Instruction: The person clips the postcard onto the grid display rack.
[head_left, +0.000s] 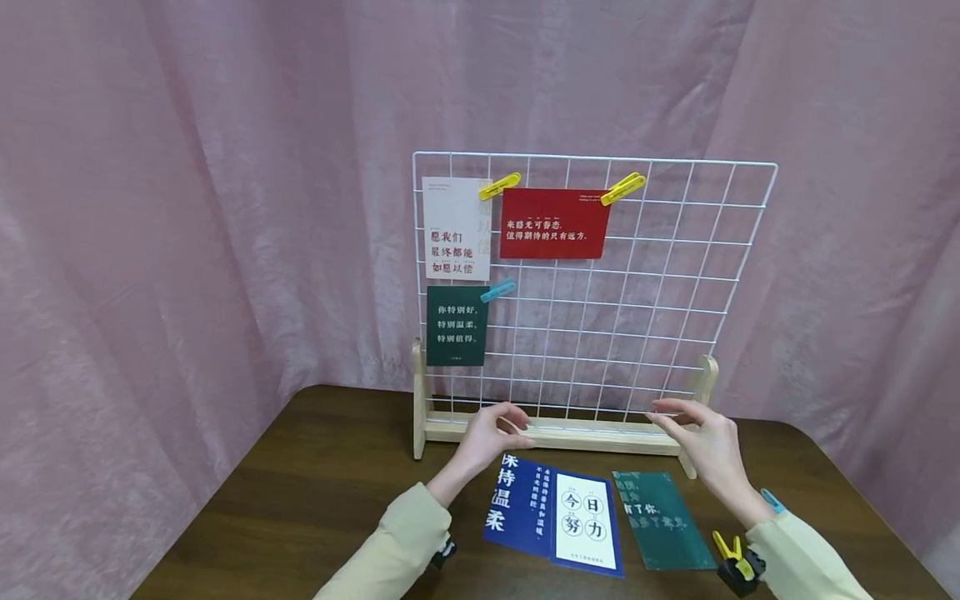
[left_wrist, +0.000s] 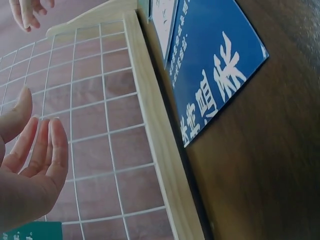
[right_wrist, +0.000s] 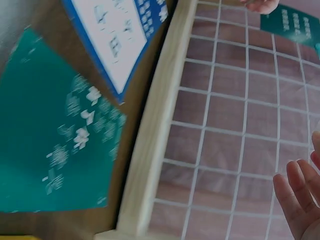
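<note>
Facing the lower part of the white wire grid (head_left: 678,275), both hands are empty: the left hand (head_left: 495,432) has its thumb well apart from its gently bent fingers, and the right hand (head_left: 703,433) is likewise parted, fingers loosely curved. Whether a fingertip touches the wire, I cannot tell. The grid rises from a wooden stand (head_left: 600,440) near the back edge of the counter (head_left: 247,517), the left hand being before the middle of its base, the right before its right end.

Between the hands and toward the counter's near side lie three cards. The blue card (head_left: 517,512), just below the left hand, reads 保持温柔 in large white characters, its first one partly cut off; the blue-bordered white card (head_left: 588,533) adjoining it reads 今日努力. The green card (head_left: 667,533), nearer the counter's right edge and left of the right forearm, shows 有了你 clearly, its other lines faint. A yellow clip (head_left: 729,547) and a blue clip (head_left: 772,500) show beside the right sleeve (head_left: 806,550).

Clipped toward the grid's upper left corner, a white card (head_left: 453,212) reads 愿我们最终都能如愿以偿; right of it, a red card (head_left: 555,212) reads 来路无可眷恋,值得期待的只有远方. Below the white one, a dark green card (head_left: 456,352) reads 你特别好,特别温柔,特别值得.
</note>
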